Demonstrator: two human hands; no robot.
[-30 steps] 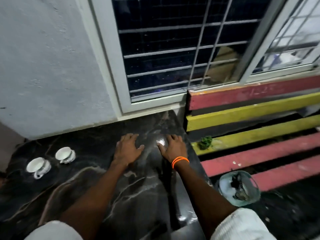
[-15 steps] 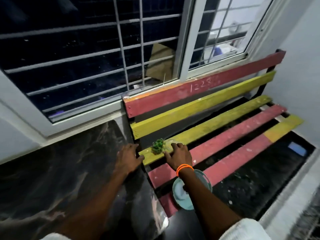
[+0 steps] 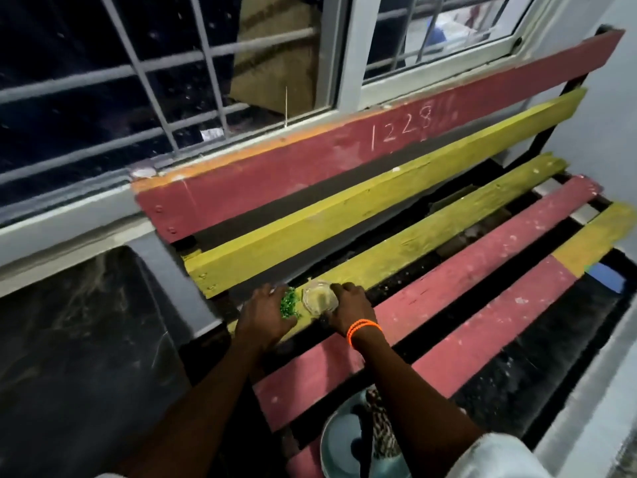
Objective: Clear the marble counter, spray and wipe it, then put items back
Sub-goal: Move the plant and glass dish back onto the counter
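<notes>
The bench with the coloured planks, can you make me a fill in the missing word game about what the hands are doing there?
1. The left hand is touching a little bunch of something ____ in colour.
2. The right hand is at a small clear bowl on a ____ plank of the bench.
3. The orange bands are on the ____ wrist.

Missing words: green; yellow; right

Two bare forearms are seen, entering from the lower edge of the view. A white sleeve [image 3: 496, 457] is worn on the right arm, at about 5 o'clock. Around the right wrist, a thin bracelet [image 3: 363, 329] of bright orange is worn, made of two strands. The left hand [image 3: 265, 320] and the right hand [image 3: 350, 308] are uncovered.
</notes>
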